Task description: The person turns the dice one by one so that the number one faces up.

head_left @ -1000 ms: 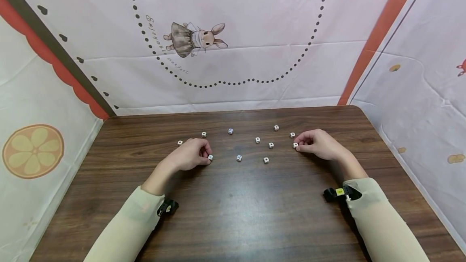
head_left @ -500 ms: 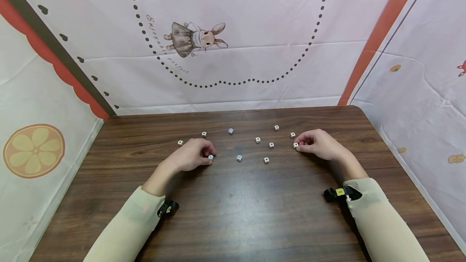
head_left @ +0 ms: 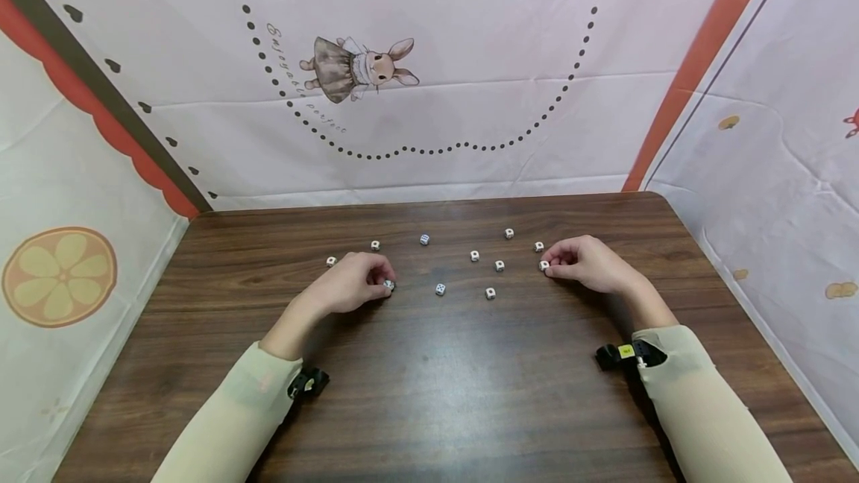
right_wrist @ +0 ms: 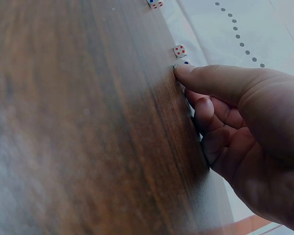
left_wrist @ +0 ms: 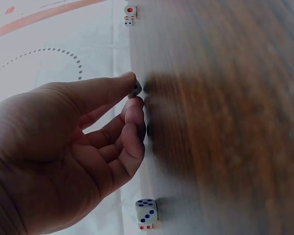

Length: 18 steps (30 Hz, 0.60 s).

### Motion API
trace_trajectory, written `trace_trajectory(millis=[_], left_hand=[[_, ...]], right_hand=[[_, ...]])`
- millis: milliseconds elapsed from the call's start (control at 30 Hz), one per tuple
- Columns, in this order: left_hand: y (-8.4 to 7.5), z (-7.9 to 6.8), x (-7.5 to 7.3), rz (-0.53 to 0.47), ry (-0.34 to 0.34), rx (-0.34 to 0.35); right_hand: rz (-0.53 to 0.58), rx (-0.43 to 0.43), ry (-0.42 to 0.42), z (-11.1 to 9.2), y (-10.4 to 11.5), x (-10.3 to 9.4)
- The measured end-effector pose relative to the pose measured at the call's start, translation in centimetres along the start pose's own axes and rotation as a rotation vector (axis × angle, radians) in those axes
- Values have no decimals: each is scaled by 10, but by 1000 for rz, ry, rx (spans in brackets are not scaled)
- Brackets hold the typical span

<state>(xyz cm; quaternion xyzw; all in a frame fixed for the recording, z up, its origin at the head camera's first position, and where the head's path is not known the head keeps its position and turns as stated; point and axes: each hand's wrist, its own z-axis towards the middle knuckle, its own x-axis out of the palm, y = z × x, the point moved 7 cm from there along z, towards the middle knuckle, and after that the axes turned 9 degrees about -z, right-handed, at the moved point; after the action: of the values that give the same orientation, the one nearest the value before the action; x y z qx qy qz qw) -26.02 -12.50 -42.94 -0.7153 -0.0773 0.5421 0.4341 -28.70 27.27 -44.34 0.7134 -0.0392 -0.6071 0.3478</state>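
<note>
My left hand (head_left: 350, 283) is on the left side of the wooden table and pinches a small white die (head_left: 389, 285) between thumb and fingertips. In the left wrist view that die (left_wrist: 137, 88) is partly covered by the thumb and sits tilted, close to the tabletop. My right hand (head_left: 585, 265) pinches another white die (head_left: 544, 266) at the right, its thumb in front and fingers curled behind. The right wrist view shows the thumb hiding most of it. Just behind this die lies one more die (head_left: 539, 247) with a single dot on top.
Between the hands are scattered dice: one with five dots up (head_left: 440, 289), a blue-dotted die (head_left: 425, 240) farther back, and several single-dot dice such as this die (head_left: 491, 294). Beyond the left hand lie a die (head_left: 332, 262) and another die (head_left: 375, 245). Printed cloth surrounds the table.
The die in my left hand has tilted and come up slightly, with its top face now less visible between the fingertips. My right hand and the other dice stay put.
</note>
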Motion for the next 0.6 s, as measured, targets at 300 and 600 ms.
trace_trajectory(millis=[300, 600], left_hand=[[1, 0, -3, -10, -5, -22], [5, -1, -2, -18, 6, -33]], right_hand=[[-7, -3, -7, 0, 1, -1], [-9, 7, -1, 0, -2, 1]])
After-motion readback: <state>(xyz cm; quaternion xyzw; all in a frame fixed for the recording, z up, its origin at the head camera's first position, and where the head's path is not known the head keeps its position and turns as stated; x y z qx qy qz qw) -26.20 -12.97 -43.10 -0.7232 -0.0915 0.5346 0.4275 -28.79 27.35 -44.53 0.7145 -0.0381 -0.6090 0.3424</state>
